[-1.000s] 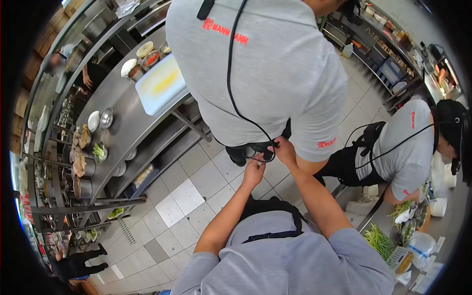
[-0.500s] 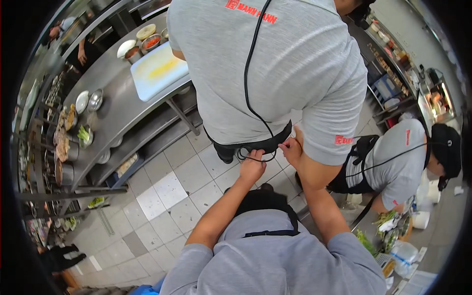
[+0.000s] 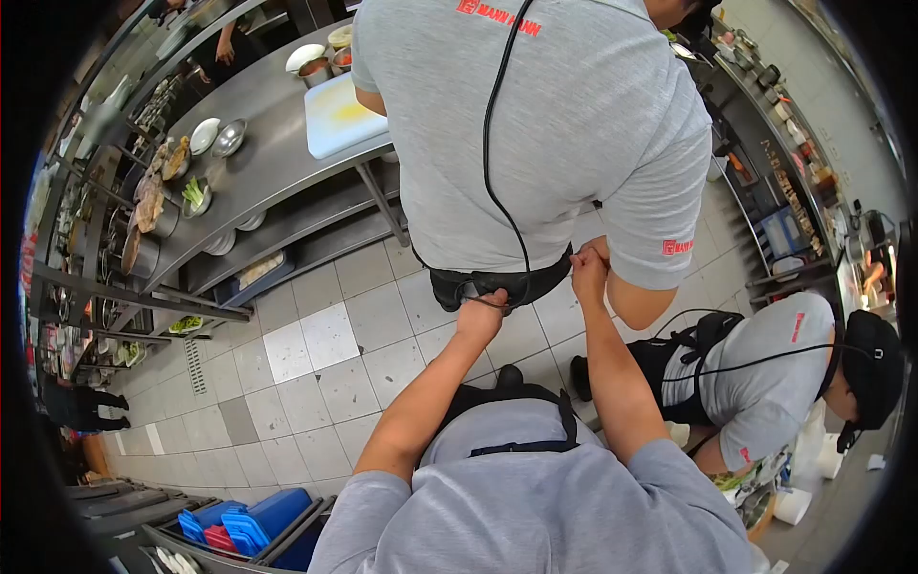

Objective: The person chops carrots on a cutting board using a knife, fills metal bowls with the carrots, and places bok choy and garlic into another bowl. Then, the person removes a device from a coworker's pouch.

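Observation:
A co-worker in a grey shirt (image 3: 545, 143) stands in front of me, back turned. A black cable (image 3: 490, 143) runs down that back to the black waist garment (image 3: 545, 282). My left hand (image 3: 482, 318) is closed around the cable's lower part, against the garment; a small loop shows beside the fingers, and the fingertips are partly hidden. My right hand (image 3: 590, 277) is closed, fingertips pinched at the garment's right edge, close to the co-worker's bent arm (image 3: 643, 304). What the right fingers hold, if anything, cannot be made out.
At left, a steel counter (image 3: 273, 143) bears a white cutting board (image 3: 339, 120), bowls and food. A second co-worker (image 3: 765, 354) bends over at right, wearing a black cable too. Blue bins (image 3: 258, 521) stand at lower left. Tiled floor (image 3: 382, 316) lies between.
My left hand has moved in closer against the garment, and less of the cable loop shows. My right hand has shifted slightly right. The view has turned, showing the blue bins.

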Action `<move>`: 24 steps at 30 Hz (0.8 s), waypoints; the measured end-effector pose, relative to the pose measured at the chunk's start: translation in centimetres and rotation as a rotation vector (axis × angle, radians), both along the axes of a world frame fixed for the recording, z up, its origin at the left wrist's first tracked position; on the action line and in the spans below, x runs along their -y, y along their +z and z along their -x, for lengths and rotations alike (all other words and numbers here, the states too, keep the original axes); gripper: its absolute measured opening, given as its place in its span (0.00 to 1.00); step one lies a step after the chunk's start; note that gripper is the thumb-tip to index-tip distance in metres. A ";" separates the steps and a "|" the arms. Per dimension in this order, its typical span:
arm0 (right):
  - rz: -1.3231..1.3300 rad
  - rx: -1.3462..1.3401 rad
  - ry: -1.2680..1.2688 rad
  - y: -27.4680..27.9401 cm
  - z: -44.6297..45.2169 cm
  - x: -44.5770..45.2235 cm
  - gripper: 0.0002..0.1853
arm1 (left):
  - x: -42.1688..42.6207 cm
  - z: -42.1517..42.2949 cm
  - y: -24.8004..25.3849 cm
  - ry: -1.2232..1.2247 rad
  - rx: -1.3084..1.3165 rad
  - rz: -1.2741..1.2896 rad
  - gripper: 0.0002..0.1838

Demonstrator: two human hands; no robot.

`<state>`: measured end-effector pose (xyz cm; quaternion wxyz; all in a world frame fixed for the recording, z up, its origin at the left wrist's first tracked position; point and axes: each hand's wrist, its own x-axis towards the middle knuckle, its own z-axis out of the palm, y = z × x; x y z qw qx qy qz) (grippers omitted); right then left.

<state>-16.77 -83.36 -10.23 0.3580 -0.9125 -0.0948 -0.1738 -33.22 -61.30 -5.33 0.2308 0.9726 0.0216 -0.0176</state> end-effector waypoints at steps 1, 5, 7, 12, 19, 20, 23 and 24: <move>-0.157 -0.023 0.029 0.6 -0.4 0.1 0.09 | 0.2 -0.1 -0.1 0.012 -0.035 -0.022 0.05; 0.231 -0.077 0.011 0.4 -2.6 4.0 0.12 | 0.9 -0.2 -0.1 0.027 0.037 -0.019 0.04; 0.090 -0.084 0.070 -6.8 -3.2 6.7 0.23 | 0.8 -0.7 -0.3 0.024 0.149 -0.032 0.03; 0.014 -0.115 0.398 -1.6 3.0 5.4 0.28 | 1.1 -1.5 0.7 0.030 0.277 0.054 0.12; 0.143 -0.127 0.671 0.4 6.9 -1.5 0.36 | -0.4 -2.5 0.3 -0.039 0.397 0.758 0.19; 0.185 -0.127 0.658 1.4 7.1 -1.3 0.37 | -0.6 -2.1 0.9 -0.052 0.363 0.827 0.19; 0.375 -0.089 0.591 2.1 6.3 -0.7 0.35 | -0.5 -2.1 0.3 -0.041 0.337 0.849 0.20; 0.521 -0.051 0.538 2.0 5.6 -0.6 0.33 | -0.2 -2.3 0.0 -0.036 0.341 0.823 0.20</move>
